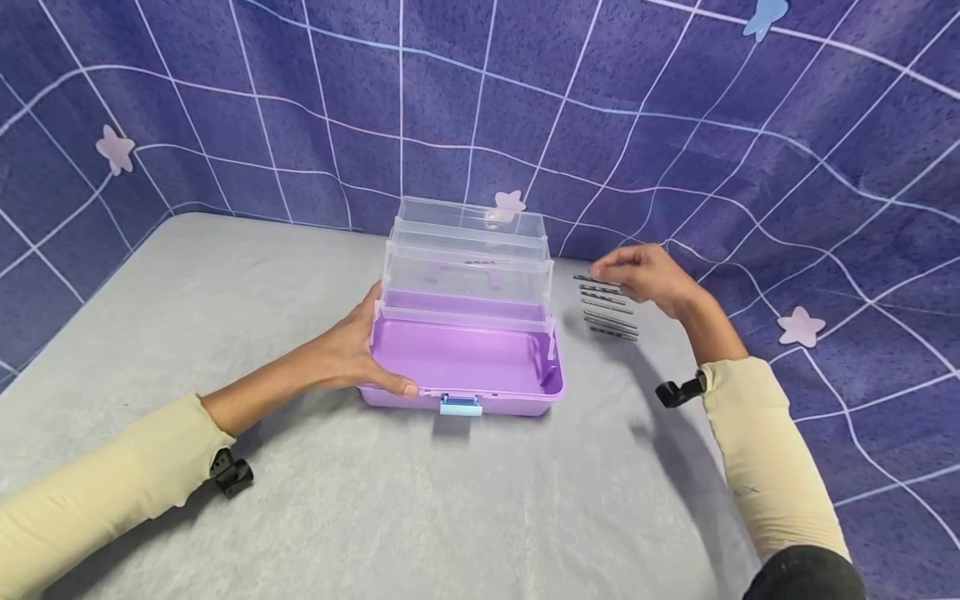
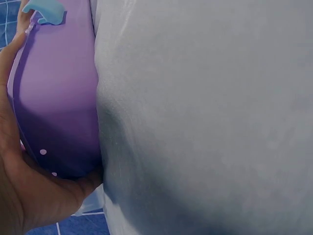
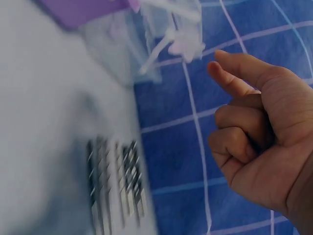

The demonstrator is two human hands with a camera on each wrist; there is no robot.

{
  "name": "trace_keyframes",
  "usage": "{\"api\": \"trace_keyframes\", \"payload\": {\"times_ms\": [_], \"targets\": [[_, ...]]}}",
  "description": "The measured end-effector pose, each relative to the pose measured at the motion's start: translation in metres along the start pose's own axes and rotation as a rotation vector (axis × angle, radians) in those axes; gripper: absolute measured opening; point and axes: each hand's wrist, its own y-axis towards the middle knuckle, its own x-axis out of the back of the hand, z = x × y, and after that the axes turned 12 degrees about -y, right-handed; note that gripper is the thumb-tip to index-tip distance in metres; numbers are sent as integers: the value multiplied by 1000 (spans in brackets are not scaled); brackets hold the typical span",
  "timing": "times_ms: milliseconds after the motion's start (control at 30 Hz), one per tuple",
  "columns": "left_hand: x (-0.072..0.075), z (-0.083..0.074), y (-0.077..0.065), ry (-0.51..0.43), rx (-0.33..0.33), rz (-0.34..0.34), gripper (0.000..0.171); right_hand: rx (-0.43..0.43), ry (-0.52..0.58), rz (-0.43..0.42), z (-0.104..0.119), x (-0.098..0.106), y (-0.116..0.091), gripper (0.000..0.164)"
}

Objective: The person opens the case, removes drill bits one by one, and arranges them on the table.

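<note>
A purple toolbox (image 1: 465,354) with a clear, tiered upper part (image 1: 468,287) stands open on the table. My left hand (image 1: 345,350) grips its left end, the thumb lying along the front rim; in the left wrist view the fingers wrap the end wall. Right of the box, several metal twist drill bits (image 1: 607,307) lie in a row. Over the far end of that row hovers my right hand (image 1: 648,271). Its thumb and index finger stretch forward with a gap, the others curl, and nothing shows between them. Through the clear plastic one bit (image 1: 480,262) is visible.
A light blue latch (image 1: 461,406) sits on the box front. The grey cloth-covered table (image 1: 480,500) extends around the box. Behind and to the right hangs a blue grid-patterned curtain (image 1: 360,100) with star shapes, close to the drill bits.
</note>
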Motion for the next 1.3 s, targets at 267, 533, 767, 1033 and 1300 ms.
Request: {"api": "trace_keyframes", "payload": {"times_ms": [267,533,767,1033,1300], "targets": [[0,0,0,-10,-12,-2,160,115,-95,-63,43,-18,31,28],[-1,1,-1,-3,15,-6,160,225,-283,-39,67,-41,59,20],[-1,0,0,-17,2,-1,160,312,-351,34,79,-48,73,19],[-1,0,2,-41,-18,8,160,350,-475,47,86,-50,76,15],[-1,1,1,-33,-8,5,161,350,-494,40,86,-54,76,14]]}}
